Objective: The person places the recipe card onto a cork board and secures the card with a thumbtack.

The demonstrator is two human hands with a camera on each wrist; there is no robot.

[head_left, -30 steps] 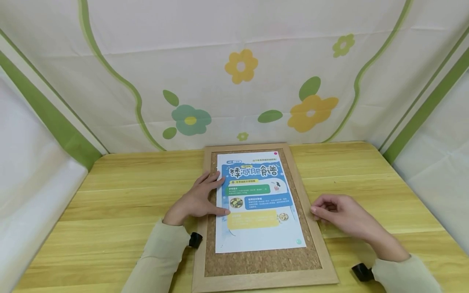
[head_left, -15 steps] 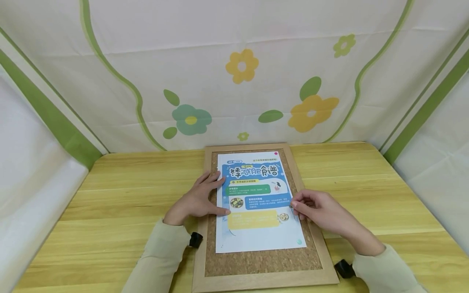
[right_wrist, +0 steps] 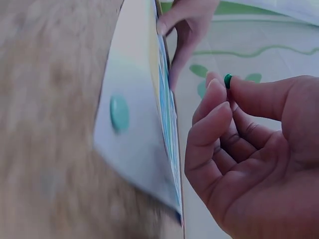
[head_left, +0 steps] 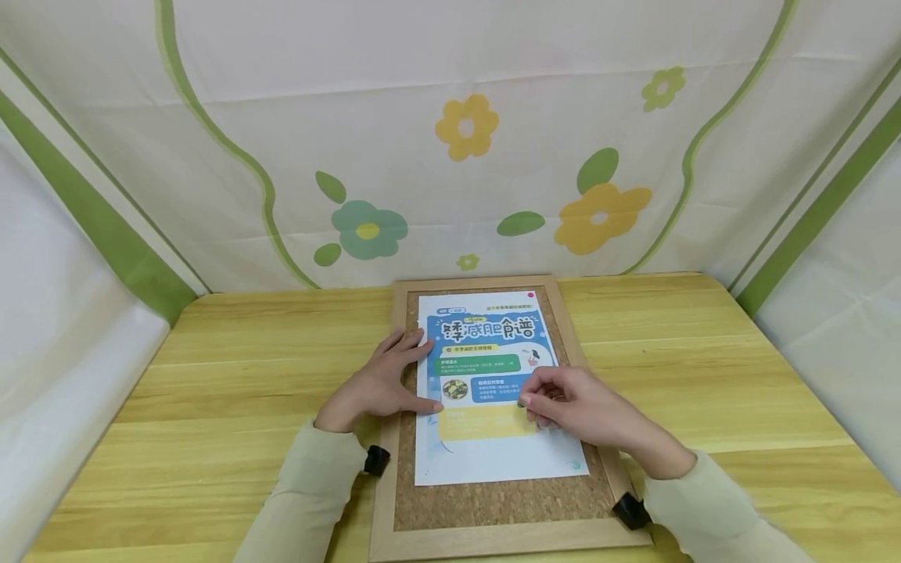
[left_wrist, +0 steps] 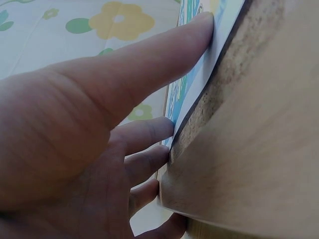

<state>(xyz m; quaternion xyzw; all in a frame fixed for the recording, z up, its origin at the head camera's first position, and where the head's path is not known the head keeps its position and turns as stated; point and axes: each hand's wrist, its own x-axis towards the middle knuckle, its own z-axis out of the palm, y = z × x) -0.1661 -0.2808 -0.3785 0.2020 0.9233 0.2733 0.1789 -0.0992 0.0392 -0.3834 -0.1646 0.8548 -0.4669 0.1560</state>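
A printed poster (head_left: pixel 493 463) with Chinese lettering and coloured panels lies on a wood-framed corkboard (head_left: pixel 507 507). My left hand (head_left: pixel 376 383) is spread at the poster's left edge, thumb and fingertips pressing on paper and board. Between thumb and index finger, my right hand (head_left: pixel 580 407) pinches a small dark green thumbtack (right_wrist: pixel 228 81); in the head view that hand is over the poster's right half, covering part of the yellow panel. A pale green thumbtack (right_wrist: pixel 119 113) sits in the poster's lower right corner, a pink one (head_left: pixel 531 295) in its upper right.
The board lies on a wood-grain table (head_left: pixel 704 375), its far end close to a white fabric backdrop (head_left: pixel 422 55) printed with flowers. White cloth walls with green bands stand at both sides. A small black camera (head_left: pixel 631 511) is on each wrist.
My right hand has moved left, from beside the board's right frame to over the poster, carrying the thumbtack. The left hand keeps its place at the poster's left edge.
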